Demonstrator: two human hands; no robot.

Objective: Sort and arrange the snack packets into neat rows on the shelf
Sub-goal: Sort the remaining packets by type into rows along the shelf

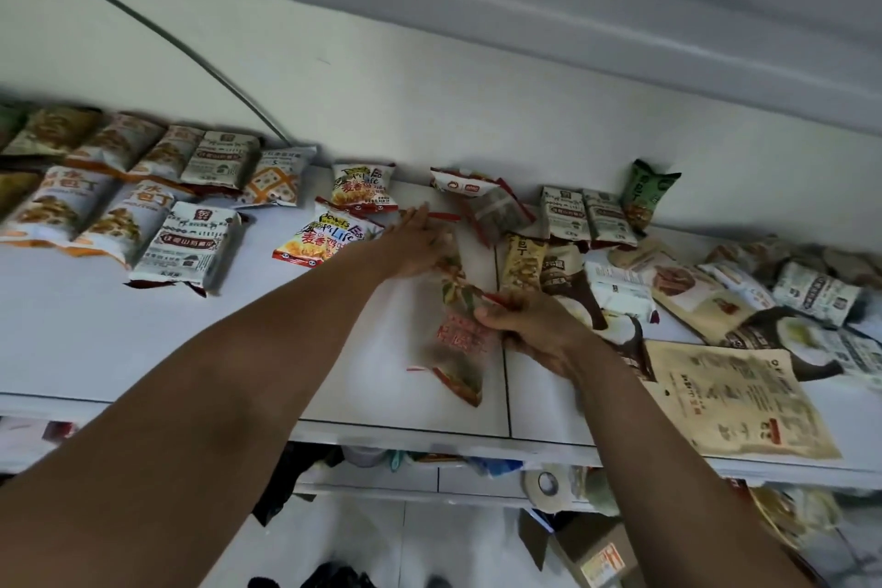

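On the white shelf (143, 349) a long clear packet with red edges (458, 339) lies lengthwise in the middle. My right hand (530, 329) pinches its right side. Flat on the packet's far end rests my left hand (420, 244), fingers stretched out. Two yellow-red packets (329, 239) lie just left of that hand. Neat rows of white and orange packets (119, 205) fill the shelf's left part. A loose heap of packets (716, 291) covers the right part.
A large beige pouch (735, 396) lies near the front edge on the right. Behind the shelf is a white wall with a grey cable (143, 24). Below, a lower shelf holds a tape roll (544, 485), and a cardboard box (592, 554) stands on the floor.
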